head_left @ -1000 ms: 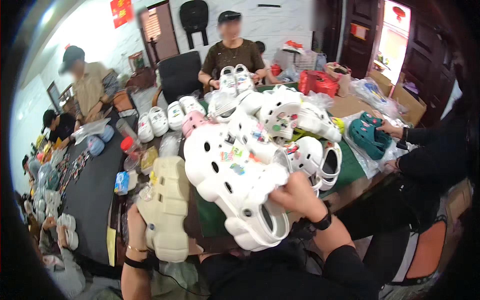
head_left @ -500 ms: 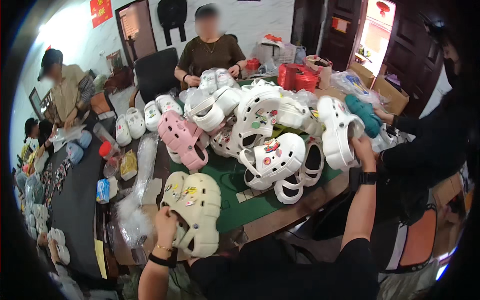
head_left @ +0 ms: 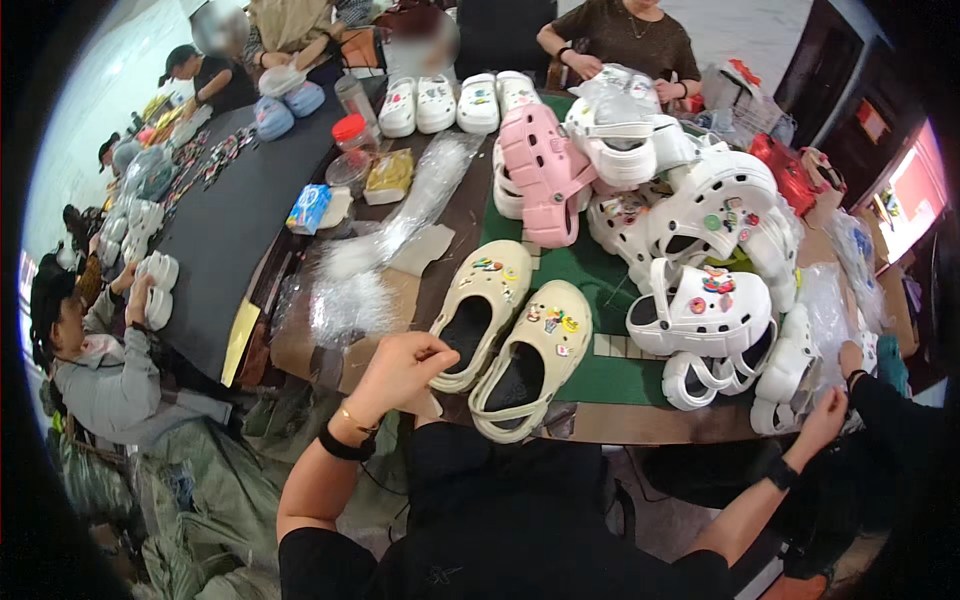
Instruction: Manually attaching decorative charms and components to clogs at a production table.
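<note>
A pair of cream clogs with colourful charms, a left clog [head_left: 482,310] and a right clog [head_left: 545,350], sits side by side at the table's near edge, heels toward me. My left hand [head_left: 400,372] is beside the left clog's heel, fingers curled into a pinch with nothing visible in them. At the right edge, my right hand [head_left: 824,418] has its fingers closed by the lower end of a clear plastic bag [head_left: 826,310]; whether they grip it I cannot make out. Next to the bag lies a white clog [head_left: 785,375].
White clogs [head_left: 715,200] and a pink clog [head_left: 540,175] are heaped on the green mat [head_left: 600,290]. A co-worker's hand [head_left: 851,358] is close to my right one. Clear plastic wrap [head_left: 350,300], a red-lidded jar [head_left: 350,135] and a blue packet [head_left: 309,208] lie left.
The cream clogs, raised in my left hand before, now rest on the table. The white clog has left my right hand and lies at the right. My view has turned left and down.
</note>
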Tool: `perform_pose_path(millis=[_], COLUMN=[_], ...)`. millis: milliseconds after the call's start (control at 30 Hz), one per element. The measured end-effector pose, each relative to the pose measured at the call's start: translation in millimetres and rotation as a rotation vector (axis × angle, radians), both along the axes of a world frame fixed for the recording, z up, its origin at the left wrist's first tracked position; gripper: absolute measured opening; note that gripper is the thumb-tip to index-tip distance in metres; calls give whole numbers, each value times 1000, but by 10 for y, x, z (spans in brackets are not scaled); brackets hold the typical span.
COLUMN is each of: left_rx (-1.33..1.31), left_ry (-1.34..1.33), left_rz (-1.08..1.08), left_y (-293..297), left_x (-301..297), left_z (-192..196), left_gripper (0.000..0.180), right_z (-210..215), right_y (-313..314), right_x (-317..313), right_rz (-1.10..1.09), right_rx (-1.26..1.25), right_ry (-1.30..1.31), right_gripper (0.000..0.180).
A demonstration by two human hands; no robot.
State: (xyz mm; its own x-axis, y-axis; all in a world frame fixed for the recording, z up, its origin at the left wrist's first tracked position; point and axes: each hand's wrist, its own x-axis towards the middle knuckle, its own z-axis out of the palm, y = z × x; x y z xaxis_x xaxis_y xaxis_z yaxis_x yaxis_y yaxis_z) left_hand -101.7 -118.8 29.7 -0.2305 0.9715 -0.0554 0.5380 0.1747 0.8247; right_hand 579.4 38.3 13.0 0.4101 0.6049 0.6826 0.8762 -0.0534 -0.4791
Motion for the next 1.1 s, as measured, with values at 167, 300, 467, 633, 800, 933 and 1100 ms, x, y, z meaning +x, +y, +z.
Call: perform_pose_path(millis=[167, 300, 467, 633, 800, 933, 1100], left_rx=[-89, 245, 232, 283, 377, 438, 392], left_ry=[-333, 202, 639, 608, 544, 559, 465], left_rz=[35, -121, -310, -269, -257, -350, -390], left_y=[-254, -206, -183, -156, -144, -105, -58], left_x=[-147, -69, 71, 142, 232, 324, 408], left_z=[8, -208, -312, -221, -110, -147, -262], left_gripper=[22, 22, 26, 20, 23, 34, 55], right_z=[381, 266, -21, -270, -316, -407, -453], right_y=[-551, -732, -993, -1016, -765, -744, -820], right_x=[-1550, -2860, -3879, -4097, -3945, -3935, -3979], right_rz=[398, 977, 1438, 1401, 1409, 1389, 1367], right_rx=[178, -195, -534, -421, -432, -431, -446], right_ry=[205, 56, -70, -210, 76, 74, 119], right_gripper=[13, 16, 48, 33, 22, 21, 25])
